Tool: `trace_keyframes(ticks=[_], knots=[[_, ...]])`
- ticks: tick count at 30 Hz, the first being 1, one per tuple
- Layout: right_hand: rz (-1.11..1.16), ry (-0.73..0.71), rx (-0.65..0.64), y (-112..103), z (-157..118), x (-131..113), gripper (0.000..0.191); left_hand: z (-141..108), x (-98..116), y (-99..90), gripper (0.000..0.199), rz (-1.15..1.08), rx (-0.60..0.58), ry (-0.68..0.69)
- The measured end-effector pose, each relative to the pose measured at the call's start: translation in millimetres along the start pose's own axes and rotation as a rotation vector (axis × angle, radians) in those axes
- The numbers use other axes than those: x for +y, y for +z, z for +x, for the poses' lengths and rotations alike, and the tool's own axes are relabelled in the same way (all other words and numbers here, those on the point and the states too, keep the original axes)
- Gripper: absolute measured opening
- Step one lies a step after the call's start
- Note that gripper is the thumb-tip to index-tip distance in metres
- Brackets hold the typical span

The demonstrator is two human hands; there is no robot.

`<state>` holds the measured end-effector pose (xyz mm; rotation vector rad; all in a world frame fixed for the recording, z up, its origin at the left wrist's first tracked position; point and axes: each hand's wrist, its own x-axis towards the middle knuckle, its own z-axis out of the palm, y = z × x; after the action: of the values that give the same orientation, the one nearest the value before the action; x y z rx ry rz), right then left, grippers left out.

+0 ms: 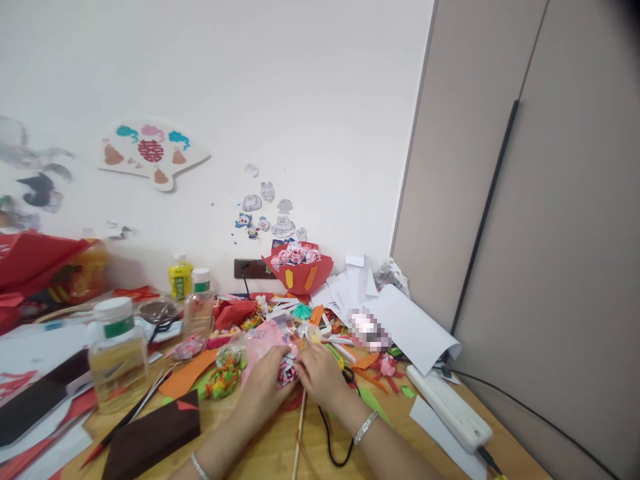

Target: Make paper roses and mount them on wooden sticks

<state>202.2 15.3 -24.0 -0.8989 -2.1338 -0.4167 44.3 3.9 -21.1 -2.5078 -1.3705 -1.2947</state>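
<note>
Between my two hands, above the table's front middle, is a red-and-white paper flower [287, 372]. My left hand [267, 379] is closed around the flower's left side. From the right, my right hand [317, 373] is closed with bent fingers at the flower's edge; its fingertips are partly hidden. Below the hands a thin wooden stick [299, 433] runs toward me; whether it joins the flower I cannot tell. Just beyond lies a pink plastic wrapper [265, 337]. A green-and-orange paper flower [223, 379] lies left of my left hand.
A red paper bouquet [300, 273] stands against the wall. Clear jars [119, 360], a yellow bottle [180, 277] and a dark brown box [155, 437] are on the left. At right lie a white power strip [450, 407], rolled white paper [413, 327] and a black cable [330, 440].
</note>
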Motion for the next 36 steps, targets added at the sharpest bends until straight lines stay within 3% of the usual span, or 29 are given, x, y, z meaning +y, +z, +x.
trace_keyframes(ticks=[14, 36], knots=[[-0.032, -0.097, 0.032, 1.4, 0.8, 0.6, 0.026, 1.5, -4.4, -0.3, 0.033, -0.018, -0.01, -0.022], [-0.065, -0.104, 0.002, -1.9, 0.3, 0.5, 0.021, -0.1, -10.2, 4.2, 0.032, -0.008, -0.006, 0.023]])
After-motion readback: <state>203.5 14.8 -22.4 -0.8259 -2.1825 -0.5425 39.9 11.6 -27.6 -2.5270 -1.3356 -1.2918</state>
